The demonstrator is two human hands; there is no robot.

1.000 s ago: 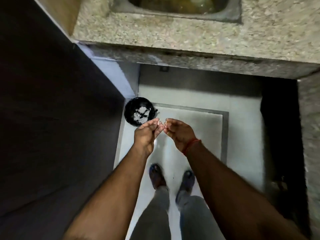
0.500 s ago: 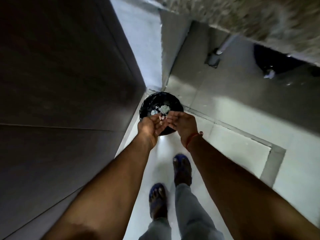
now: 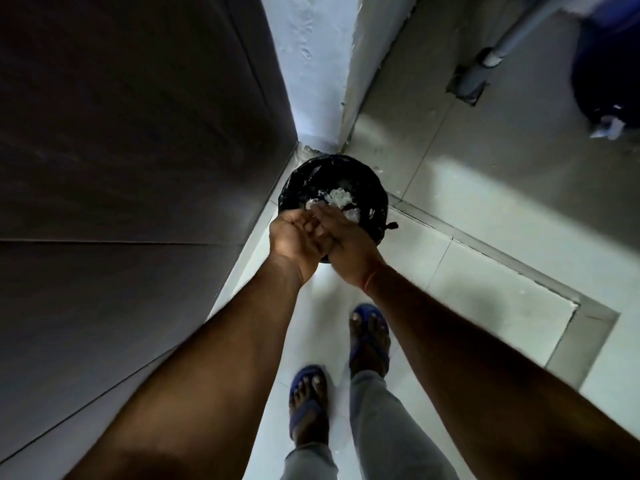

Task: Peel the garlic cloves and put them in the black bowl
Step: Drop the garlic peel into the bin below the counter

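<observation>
I stand over a round black bin [image 3: 372, 188] lined with a black bag, set on the floor in a corner. Pale papery scraps [image 3: 337, 197] lie inside it. Both my hands are above the bin's near rim. My left hand [image 3: 292, 237] is turned palm up with relaxed fingers. My right hand [image 3: 348, 244] lies flat across it, its straight fingers resting on the left palm. I cannot see anything held between them. No garlic clove or bowl is in view.
A dark cabinet side [image 3: 138, 150] runs along the left. A pale wall [image 3: 311, 64] meets it behind the bin. The tiled floor [image 3: 467, 271] spreads right, with a drain pipe [image 3: 485, 60] and a dark blue object [image 3: 606, 81] far right. My sandalled feet [image 3: 369, 337] stand below.
I have stepped from the counter towards the bin, which now looks larger. My hands went from fingertips pinched together to lying flat on each other over the bin.
</observation>
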